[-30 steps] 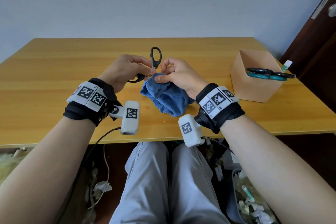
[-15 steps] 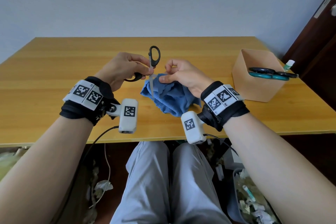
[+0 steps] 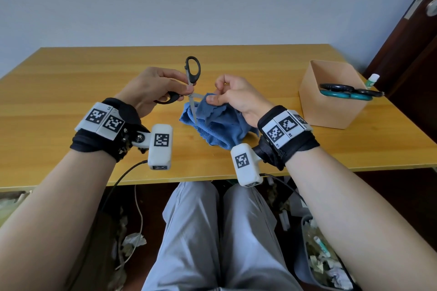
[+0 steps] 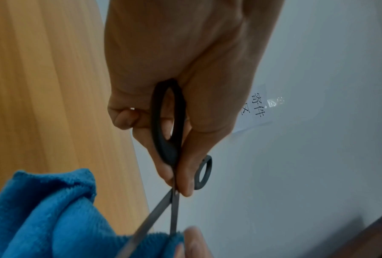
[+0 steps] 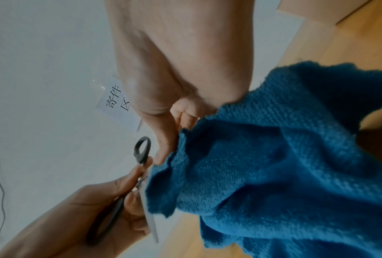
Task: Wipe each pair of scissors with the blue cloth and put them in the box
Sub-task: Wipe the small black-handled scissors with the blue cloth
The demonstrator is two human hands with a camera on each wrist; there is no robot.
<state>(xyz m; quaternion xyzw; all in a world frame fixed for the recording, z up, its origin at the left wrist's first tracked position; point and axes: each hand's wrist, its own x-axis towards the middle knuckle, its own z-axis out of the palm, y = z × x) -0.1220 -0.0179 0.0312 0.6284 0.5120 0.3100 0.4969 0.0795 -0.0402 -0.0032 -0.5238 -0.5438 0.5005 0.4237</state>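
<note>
A wooden bench (image 3: 71,92) with a warm yellow grain stands against a plain pale grey wall (image 3: 212,0). A dark brown door (image 3: 409,38) is at the far right. Under the bench lie crumpled paper and cables, and the seated person's grey trousers show.

In both wrist views a white paper note (image 4: 259,108) is taped to the wall with black Chinese characters, 寄件区. Both wrists wear black straps carrying white blocks printed with square black-and-white marker codes.

The left hand (image 3: 151,87) has its grip clamped on the black-handled scissors (image 3: 192,78), thumb and fingertips pinching near the pivot. One handle loop stands up and the other lies under the fingers. The blades are spread apart, one pointing down and one pointing right into the blue cloth (image 3: 217,123).

The right hand (image 3: 234,94) has its grip pinched together on a fold of the cloth over that blade. The rest of the cloth hangs down onto the bench.

To the right, well apart, stands an open tan box (image 3: 331,106) holding teal-and-black scissors (image 3: 347,93) whose handles stick out over its rim. A small white bottle with a green part (image 3: 373,78) is just behind the box.
</note>
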